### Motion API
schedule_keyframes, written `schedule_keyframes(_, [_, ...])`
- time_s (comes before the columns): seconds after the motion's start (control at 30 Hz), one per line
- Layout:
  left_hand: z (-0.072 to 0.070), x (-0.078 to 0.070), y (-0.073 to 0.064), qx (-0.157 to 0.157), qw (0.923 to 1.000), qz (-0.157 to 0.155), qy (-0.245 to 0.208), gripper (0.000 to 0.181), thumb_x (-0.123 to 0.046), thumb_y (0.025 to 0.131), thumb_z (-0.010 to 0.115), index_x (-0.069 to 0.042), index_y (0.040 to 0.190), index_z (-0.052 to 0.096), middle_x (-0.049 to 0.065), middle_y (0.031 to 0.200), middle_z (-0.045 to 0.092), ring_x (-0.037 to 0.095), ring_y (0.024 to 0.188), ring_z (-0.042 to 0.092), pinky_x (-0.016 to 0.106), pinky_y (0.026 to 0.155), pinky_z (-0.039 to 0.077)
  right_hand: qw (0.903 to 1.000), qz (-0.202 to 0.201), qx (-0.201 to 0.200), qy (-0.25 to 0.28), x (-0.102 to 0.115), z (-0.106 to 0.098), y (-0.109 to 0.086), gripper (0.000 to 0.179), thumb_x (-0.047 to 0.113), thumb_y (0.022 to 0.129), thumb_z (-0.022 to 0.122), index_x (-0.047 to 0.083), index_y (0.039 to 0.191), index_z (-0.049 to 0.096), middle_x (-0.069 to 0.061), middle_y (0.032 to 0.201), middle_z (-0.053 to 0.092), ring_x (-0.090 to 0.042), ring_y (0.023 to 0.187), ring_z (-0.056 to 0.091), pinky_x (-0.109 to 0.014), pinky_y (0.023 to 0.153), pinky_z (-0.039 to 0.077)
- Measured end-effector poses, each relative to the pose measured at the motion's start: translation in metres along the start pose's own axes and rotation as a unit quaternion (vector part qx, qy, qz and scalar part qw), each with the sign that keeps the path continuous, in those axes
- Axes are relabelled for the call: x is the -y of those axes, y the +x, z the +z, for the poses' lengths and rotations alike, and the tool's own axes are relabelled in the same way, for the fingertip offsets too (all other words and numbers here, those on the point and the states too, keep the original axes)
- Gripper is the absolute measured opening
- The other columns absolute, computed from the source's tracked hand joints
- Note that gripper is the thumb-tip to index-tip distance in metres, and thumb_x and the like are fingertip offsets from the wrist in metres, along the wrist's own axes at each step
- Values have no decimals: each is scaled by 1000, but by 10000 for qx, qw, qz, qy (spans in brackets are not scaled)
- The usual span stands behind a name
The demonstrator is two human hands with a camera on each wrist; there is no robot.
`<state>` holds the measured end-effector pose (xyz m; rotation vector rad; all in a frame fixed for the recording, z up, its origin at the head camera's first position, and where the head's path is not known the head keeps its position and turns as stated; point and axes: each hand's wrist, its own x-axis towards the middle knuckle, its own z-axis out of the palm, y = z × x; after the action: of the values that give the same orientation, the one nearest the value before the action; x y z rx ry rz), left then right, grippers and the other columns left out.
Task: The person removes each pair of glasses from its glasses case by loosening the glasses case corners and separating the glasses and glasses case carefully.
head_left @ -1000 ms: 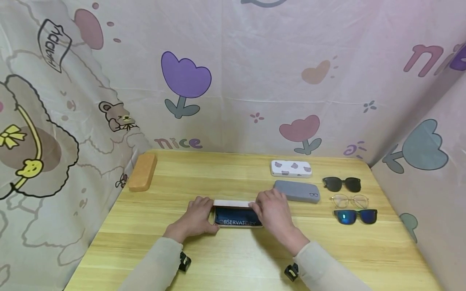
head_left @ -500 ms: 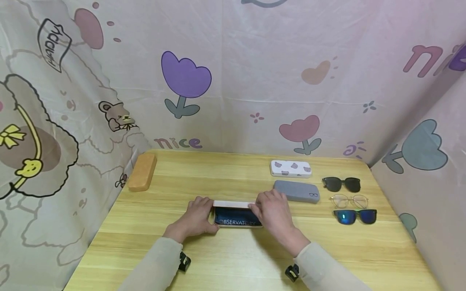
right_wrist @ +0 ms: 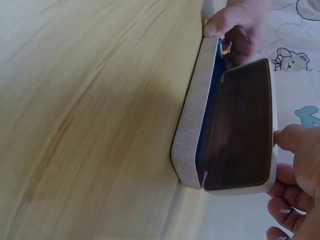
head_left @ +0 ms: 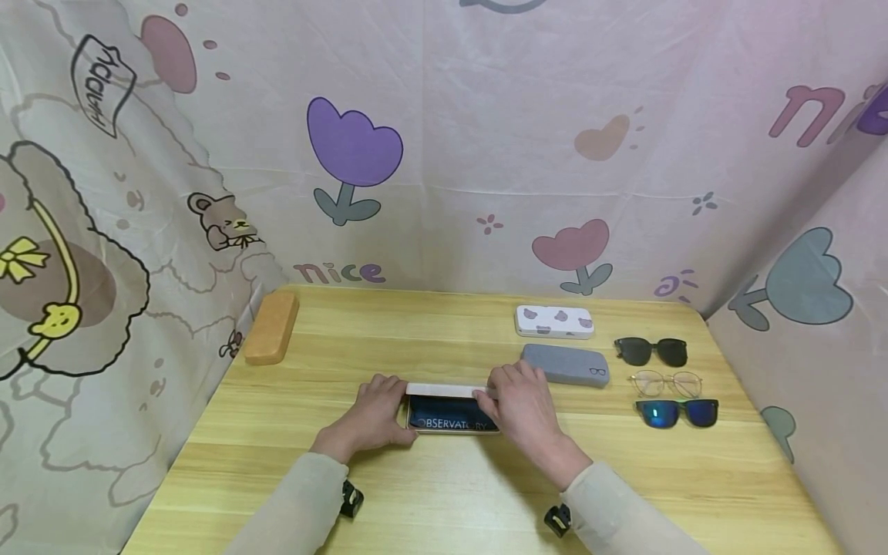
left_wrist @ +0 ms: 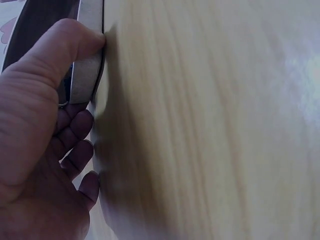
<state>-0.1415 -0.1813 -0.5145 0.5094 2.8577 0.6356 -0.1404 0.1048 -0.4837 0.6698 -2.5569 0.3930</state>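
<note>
A whitish glasses case lies on the table with its lid raised, showing a dark brown lining. Inside it is a dark blue cloth lettered "OBSERVATORY", the last letters partly covered. My left hand grips the case's left end, its thumb against the front wall and the other fingers round the end. At the right, my right hand pinches the lid's edge, with the thumb on the rim and the fingers curled behind.
Behind my right hand lies a grey glasses case, and beyond it a white patterned case. Black sunglasses, gold-framed glasses and blue-lensed sunglasses line the right side. An orange case lies far left. Printed curtains surround the table.
The lid has tipped very slightly down toward the front in my right hand. My left hand and the case's base stay in place.
</note>
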Motion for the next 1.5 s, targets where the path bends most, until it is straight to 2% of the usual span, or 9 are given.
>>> schedule_keyframes(0.23, [-1,0,0,5,10000,-2,-49,69,-38,74,89,-7,130,63,-3,115,63,25,119,49,47,100,37,10000,-42,-56,-1,-1,1,-1,32,38,89,84,14,84,64,3,79,64,-23,80,50,-37,73,34])
schedule_keyframes(0.67, [-3,-3,-1,64,10000,-35,-63,74,-37,75,89,-6,136,62,-1,121,64,25,122,49,47,103,37,9995,-211,-181,130,-1,3,-4,31,35,87,86,13,84,65,2,79,64,-23,79,48,-36,75,34])
schedule_keyframes(1.0, [-2,-1,0,22,10000,6,41,76,-39,73,89,-6,135,62,-1,120,65,23,119,50,41,93,33,9991,-294,-289,68,0,2,-7,31,36,87,86,14,82,64,3,77,62,-21,78,47,-35,73,33])
schedule_keyframes(1.5, [-1,-1,0,9,10000,9,11,77,-37,73,90,-6,137,62,-2,120,65,22,115,49,41,91,32,9989,-368,-273,42,2,4,-17,30,37,91,82,16,82,63,3,79,62,-20,79,47,-34,73,35])
